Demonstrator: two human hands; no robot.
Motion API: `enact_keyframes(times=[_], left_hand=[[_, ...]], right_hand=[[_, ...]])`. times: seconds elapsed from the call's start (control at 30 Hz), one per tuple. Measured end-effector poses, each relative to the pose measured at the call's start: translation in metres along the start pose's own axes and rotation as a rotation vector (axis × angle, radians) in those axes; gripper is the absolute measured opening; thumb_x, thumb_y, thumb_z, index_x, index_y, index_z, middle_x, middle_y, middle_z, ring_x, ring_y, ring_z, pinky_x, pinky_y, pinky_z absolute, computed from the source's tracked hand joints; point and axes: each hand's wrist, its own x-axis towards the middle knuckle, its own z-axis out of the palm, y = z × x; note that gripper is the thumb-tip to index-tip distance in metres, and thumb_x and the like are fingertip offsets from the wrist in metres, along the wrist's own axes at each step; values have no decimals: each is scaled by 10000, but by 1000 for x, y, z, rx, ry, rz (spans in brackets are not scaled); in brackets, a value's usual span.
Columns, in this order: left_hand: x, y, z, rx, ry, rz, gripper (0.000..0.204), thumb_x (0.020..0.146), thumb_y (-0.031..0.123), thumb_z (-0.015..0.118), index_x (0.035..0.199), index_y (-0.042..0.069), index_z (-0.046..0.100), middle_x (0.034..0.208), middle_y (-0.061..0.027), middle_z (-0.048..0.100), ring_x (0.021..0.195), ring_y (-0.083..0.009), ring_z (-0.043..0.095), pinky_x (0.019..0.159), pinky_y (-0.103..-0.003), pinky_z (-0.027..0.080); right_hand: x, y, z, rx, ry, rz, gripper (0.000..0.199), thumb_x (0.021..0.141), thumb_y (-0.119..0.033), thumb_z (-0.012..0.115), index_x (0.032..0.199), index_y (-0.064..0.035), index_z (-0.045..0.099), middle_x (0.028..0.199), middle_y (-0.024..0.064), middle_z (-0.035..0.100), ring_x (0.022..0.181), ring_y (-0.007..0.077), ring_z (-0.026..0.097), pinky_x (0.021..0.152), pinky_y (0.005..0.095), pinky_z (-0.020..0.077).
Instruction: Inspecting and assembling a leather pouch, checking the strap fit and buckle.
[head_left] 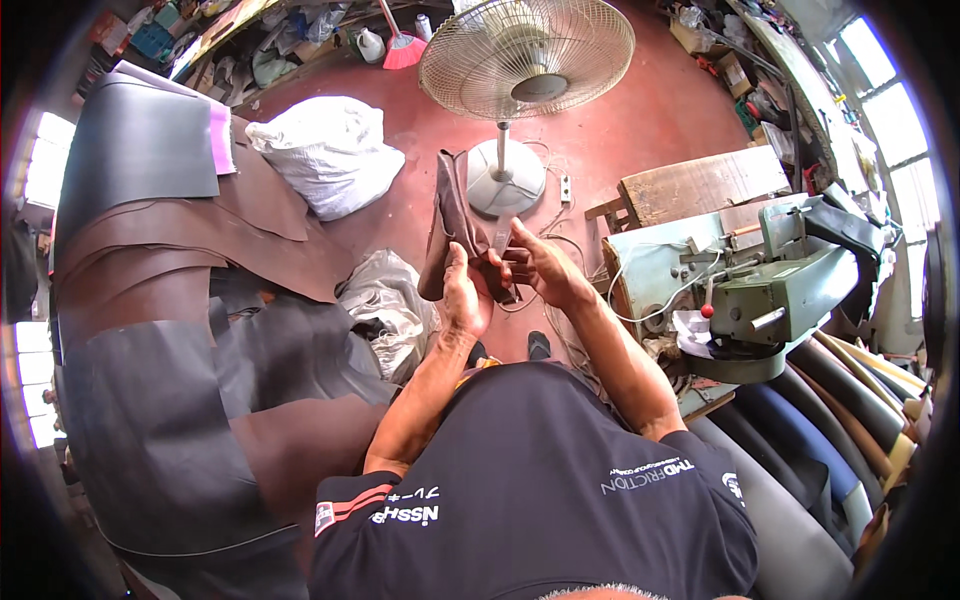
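A folded dark brown leather piece (447, 225) is held up in front of me, its long side standing nearly upright. My left hand (468, 295) grips its lower part, with the thumb pointing up along the near face. At the lower right edge of the leather, my right hand (545, 268) has its fingers curled against it, thumb raised. A narrow greyish strip (502, 236) shows beside the right thumb; I cannot tell whether the hand holds it. Some of the fingertips are hidden behind the leather.
A standing fan (527, 60) is ahead on the red floor, near a white sack (328, 155). Large brown and black leather sheets (150, 390) are piled at left. At right stand a green machine (785, 300), a wooden bench (700, 185) and several material rolls (800, 430). Cables (570, 240) cross the floor.
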Motion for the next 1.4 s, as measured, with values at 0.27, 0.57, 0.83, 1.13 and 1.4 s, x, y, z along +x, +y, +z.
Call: enact_keyframes(times=[0.27, 0.57, 0.83, 1.13, 1.4], left_hand=[[-17, -19, 15, 163, 121, 35, 598, 977, 582, 351, 906, 27, 565, 750, -75, 578, 665, -192, 565, 639, -318, 467], [-30, -25, 5, 136, 86, -51, 597, 970, 581, 377, 889, 26, 584, 736, -87, 603, 670, -205, 592, 654, -328, 489], [-22, -35, 8, -122, 119, -67, 539, 991, 522, 378, 968, 25, 585, 841, -89, 604, 858, -245, 618, 837, -395, 495], [-18, -23, -2, -141, 130, -82, 516, 1000, 516, 361, 910, 45, 553, 905, -76, 568, 1066, -304, 556, 971, -470, 386], [-15, -13, 2, -69, 40, 24, 538, 1010, 498, 350, 855, 29, 563, 855, -80, 573, 960, -278, 600, 925, -434, 420]], right_hand=[[43, -3, -10, 31, 207, -155, 243, 966, -206, 573, 1040, 21, 529, 904, 120, 634, 726, 224, 652, 599, 363, 571], [37, -18, -4, 91, 237, -445, 218, 984, -237, 547, 1054, -31, 548, 967, 125, 673, 641, 150, 596, 587, 285, 514], [-4, -15, 4, -23, 196, -470, 171, 980, -202, 558, 974, -32, 579, 817, 88, 655, 465, 84, 468, 427, 229, 368], [-77, 8, 25, -32, 69, -226, 206, 1002, -234, 509, 1014, -37, 569, 731, 26, 584, 414, 68, 407, 381, 204, 304], [-83, 7, 0, 452, -476, -170, 274, 1027, -310, 415, 1017, -57, 518, 667, -8, 446, 412, 89, 360, 379, 237, 319]])
